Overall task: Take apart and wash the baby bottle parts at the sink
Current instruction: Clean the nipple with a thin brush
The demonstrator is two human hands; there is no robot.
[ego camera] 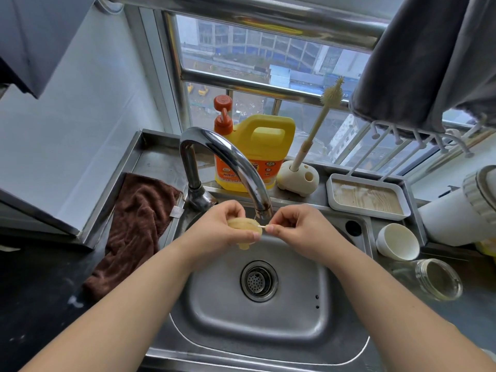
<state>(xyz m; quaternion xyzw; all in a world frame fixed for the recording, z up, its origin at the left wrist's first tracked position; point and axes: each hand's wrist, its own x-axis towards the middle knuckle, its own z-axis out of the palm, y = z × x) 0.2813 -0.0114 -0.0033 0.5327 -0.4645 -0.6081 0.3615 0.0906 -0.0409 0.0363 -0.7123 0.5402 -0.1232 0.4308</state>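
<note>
- The left hand has its fingers and thumb curled round a pale amber teat, cupping its dome from the 9 o'clock side; the right hand pinches a thin pale stick-like piece between thumb and forefinger, its tip touching the teat's edge at 3 o'clock.
- The teat is held in the air over the sink, just under the tap spout at 12 o'clock of the hands and above the drain, which lies at 6 o'clock; no water can be seen running.
- Judged by its look, the teat is light, soft silicone that will buckle if squeezed; wet, it would likely be slippery; the thicker base rim seems the safest place to hold it, leaving the dome free.
- The thin piece looks slight and easy to drop or bend; a fingertip pinch near its end suits it; whether it is a small brush or a part of the bottle cannot be told.
- Both forearms reach in from 7 and 5 o'clock, wrists bent inward so the hands meet, knuckles up.
- A glass bottle body lies on its side on the counter at 3 o'clock of the sink, well apart from the hands; a bottle brush stands in its holder at 1 o'clock.
</note>
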